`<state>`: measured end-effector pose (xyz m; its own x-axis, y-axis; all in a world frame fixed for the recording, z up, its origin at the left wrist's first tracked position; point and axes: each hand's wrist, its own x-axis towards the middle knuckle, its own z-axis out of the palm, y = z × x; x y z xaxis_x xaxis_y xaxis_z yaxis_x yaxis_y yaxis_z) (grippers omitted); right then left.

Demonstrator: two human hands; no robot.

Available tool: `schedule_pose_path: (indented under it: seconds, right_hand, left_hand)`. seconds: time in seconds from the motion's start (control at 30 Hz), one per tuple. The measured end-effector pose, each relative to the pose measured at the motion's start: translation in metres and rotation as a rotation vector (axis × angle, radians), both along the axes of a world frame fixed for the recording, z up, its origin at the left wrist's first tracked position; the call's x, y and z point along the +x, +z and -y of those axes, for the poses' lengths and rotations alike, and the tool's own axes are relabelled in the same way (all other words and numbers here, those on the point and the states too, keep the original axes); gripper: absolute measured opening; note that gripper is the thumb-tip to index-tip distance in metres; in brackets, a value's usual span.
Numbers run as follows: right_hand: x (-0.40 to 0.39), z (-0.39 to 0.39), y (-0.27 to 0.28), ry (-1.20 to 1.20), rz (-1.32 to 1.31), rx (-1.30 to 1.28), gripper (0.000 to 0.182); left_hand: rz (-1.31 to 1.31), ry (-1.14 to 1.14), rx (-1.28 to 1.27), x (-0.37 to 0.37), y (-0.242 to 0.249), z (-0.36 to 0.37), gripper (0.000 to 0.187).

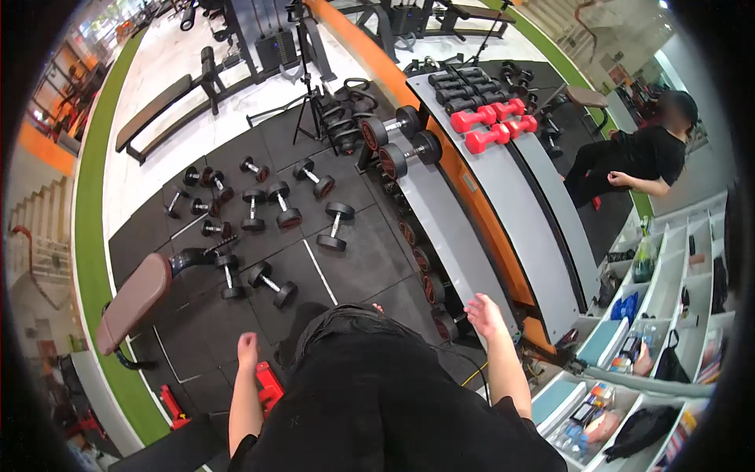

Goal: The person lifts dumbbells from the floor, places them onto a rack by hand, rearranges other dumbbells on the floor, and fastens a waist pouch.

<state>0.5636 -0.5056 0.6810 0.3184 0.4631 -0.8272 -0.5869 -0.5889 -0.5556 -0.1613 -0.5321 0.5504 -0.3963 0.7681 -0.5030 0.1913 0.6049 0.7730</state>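
Observation:
My left hand (248, 351) hangs low at my side, fingers loosely bent with nothing visible in it, above the dark rubber floor and near a red metal piece (270, 387). My right hand (485, 316) is out to the other side with its fingers apart and bare. It overlaps the lower end of a grey dumbbell rack (456, 228) in this view. Two large black dumbbells (410, 155) lie at the rack's far end. On the upper shelf sit red dumbbells (487, 138). Ahead of me, several black dumbbells with silver handles (336, 226) are scattered over the floor.
A brown padded bench (135, 303) stands at the left. Kettlebells (346, 118) and a tripod (309, 98) are beyond the dumbbells. White cubbies (613, 401) with bags and bottles are at the right. A person in black (637, 157) appears behind the rack, apparently in a mirror.

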Motion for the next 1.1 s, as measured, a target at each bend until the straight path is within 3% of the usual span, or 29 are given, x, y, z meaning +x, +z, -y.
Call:
schedule_pose_path:
  seconds: [0.03,0.1,0.17,0.3,0.5,0.6,0.63,0.7,0.73,0.8,0.83,0.87,0.93,1.1]
  right_hand:
    - [-0.003,-0.016,0.005,0.12,0.038,0.018,0.026]
    - [-0.006,-0.051,0.006,0.228,0.102,-0.01,0.023]
    - [-0.007,-0.082,-0.005,0.315,0.209,-0.031,0.023]
    - [-0.013,-0.142,-0.027,0.352,0.203,-0.025,0.024]
    - [0.01,-0.217,-0.14,0.562,0.369,-0.084,0.049]
    - [0.029,-0.272,-0.224,0.698,0.613,-0.134,0.06]
    - [0.042,-0.284,-0.271,0.711,0.613,-0.133,0.06]
    - [0.09,-0.305,-0.399,0.697,1.018,-0.102,0.065]
    - [0.098,-0.325,-0.412,0.787,1.108,-0.091,0.075]
    - [0.098,-0.376,-0.437,0.879,1.251,-0.217,0.079]
    - [0.094,-0.392,-0.464,0.799,1.428,-0.166,0.077]
    - [0.087,-0.407,-0.491,0.72,1.598,-0.113,0.076]
    - [0.05,-0.446,-0.504,0.46,1.664,-0.402,0.074]
    - [0.029,-0.451,-0.493,0.438,1.66,-0.485,0.075]
  left_hand:
    - [-0.218,-0.213,0.048,0.007,0.005,-0.026,0.01]
    - [-0.387,-0.39,0.188,0.053,0.055,-0.073,0.013]
    - [-0.308,-0.424,0.177,0.083,0.074,-0.112,0.014]
    - [-0.217,-0.59,0.015,0.114,0.05,-0.177,0.021]
    - [-0.237,-0.928,-0.344,0.131,-0.027,-0.254,0.055]
    - [-0.353,-0.81,-0.371,0.145,-0.093,-0.288,0.063]
    - [-0.351,-0.798,-0.376,0.148,-0.117,-0.295,0.063]
    - [-0.518,-0.823,-0.27,0.159,-0.174,-0.32,0.07]
    - [-0.621,-0.848,-0.121,0.165,-0.203,-0.328,0.07]
    - [-0.723,-0.884,0.159,0.179,-0.245,-0.371,0.057]
    - [-0.738,-0.914,0.266,0.186,-0.269,-0.394,0.052]
    - [-0.693,-0.925,0.27,0.196,-0.294,-0.422,0.05]
    - [-0.603,-0.876,0.191,0.219,-0.355,-0.462,0.051]
    - [-0.376,-0.592,-0.223,0.272,-0.566,-0.555,0.073]
